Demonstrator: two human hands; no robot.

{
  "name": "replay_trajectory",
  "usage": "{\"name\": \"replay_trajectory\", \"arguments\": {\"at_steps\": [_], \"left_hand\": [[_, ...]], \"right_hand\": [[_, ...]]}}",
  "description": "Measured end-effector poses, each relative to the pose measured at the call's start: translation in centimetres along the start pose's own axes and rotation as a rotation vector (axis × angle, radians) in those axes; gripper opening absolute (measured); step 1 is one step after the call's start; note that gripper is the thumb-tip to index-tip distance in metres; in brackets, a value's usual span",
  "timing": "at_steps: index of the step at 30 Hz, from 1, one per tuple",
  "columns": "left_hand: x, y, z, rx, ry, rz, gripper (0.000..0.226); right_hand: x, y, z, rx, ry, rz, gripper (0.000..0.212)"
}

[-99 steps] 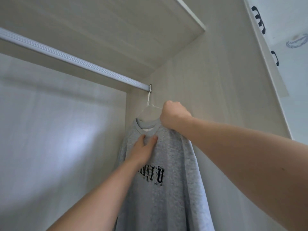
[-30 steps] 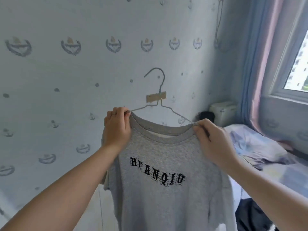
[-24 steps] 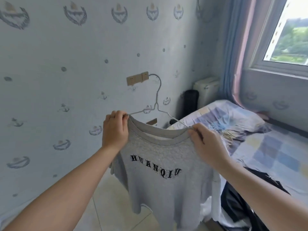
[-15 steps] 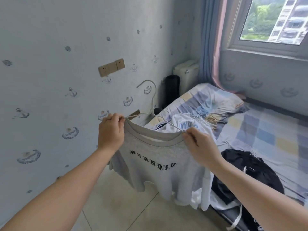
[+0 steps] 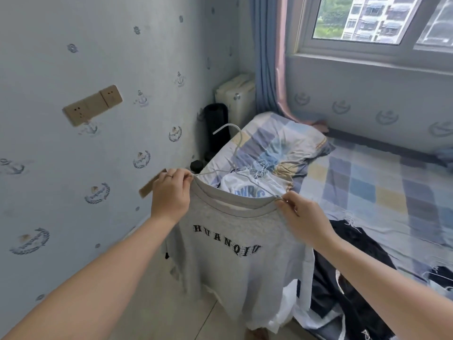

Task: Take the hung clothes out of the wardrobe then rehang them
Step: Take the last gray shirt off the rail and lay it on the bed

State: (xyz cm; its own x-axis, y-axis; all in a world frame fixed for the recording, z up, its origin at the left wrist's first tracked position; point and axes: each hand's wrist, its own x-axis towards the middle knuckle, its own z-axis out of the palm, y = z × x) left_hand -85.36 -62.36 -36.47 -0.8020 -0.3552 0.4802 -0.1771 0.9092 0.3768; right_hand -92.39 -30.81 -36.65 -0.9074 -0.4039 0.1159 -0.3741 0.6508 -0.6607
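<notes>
A grey sweatshirt (image 5: 235,261) with black lettering hangs on a thin white wire hanger (image 5: 239,143), held up in front of me over the floor beside a bed. My left hand (image 5: 170,195) grips the left shoulder of the sweatshirt and the hanger arm. My right hand (image 5: 301,217) pinches the right shoulder at the collar together with the hanger wire. The hanger's hook points up and away, free of any rail. The wardrobe is out of view.
The bed (image 5: 367,192) with a checked sheet is at the right. On it lie a white printed garment (image 5: 247,187) with several wire hangers (image 5: 261,169) and dark clothes (image 5: 348,273). A papered wall (image 5: 73,143) with sockets stands left; tiled floor lies below.
I lifted the sweatshirt on its hanger off the wardrobe rail and turned to the bed. Over the last second it has moved lower and nearer the bed, both hands keeping hold.
</notes>
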Motion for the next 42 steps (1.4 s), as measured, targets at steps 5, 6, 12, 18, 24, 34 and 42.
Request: {"name": "replay_trajectory", "arguments": {"at_steps": [5, 6, 12, 18, 24, 34, 42], "left_hand": [[6.1, 1.7, 5.3, -0.046, -0.058, 0.015, 0.028], [7.3, 2.1, 6.2, -0.053, -0.073, 0.019, 0.028], [13.5, 2.3, 13.5, -0.060, -0.170, 0.037, 0.029], [17.5, -0.2, 22.1, -0.091, -0.335, 0.010, 0.019], [19.5, -4.5, 31.3, -0.090, -0.465, -0.076, 0.019], [20.9, -11.3, 48.8, -0.123, -0.605, -0.138, 0.020], [20.7, -14.0, 55.5, -0.090, -0.828, -0.229, 0.036]], "right_hand": [[6.2, 3.5, -1.1, 0.009, 0.082, 0.072, 0.013], [7.3, 4.0, -1.3, 0.013, 0.099, 0.084, 0.013], [14.2, 8.1, -0.7, -0.022, 0.096, 0.210, 0.018], [21.3, 12.6, 3.3, -0.178, 0.020, 0.373, 0.018], [26.8, 17.8, 9.4, -0.326, -0.067, 0.483, 0.021], [35.3, 28.0, 21.6, -0.289, -0.109, 0.651, 0.021], [38.1, 30.4, 27.2, -0.241, -0.313, 0.741, 0.055]]}}
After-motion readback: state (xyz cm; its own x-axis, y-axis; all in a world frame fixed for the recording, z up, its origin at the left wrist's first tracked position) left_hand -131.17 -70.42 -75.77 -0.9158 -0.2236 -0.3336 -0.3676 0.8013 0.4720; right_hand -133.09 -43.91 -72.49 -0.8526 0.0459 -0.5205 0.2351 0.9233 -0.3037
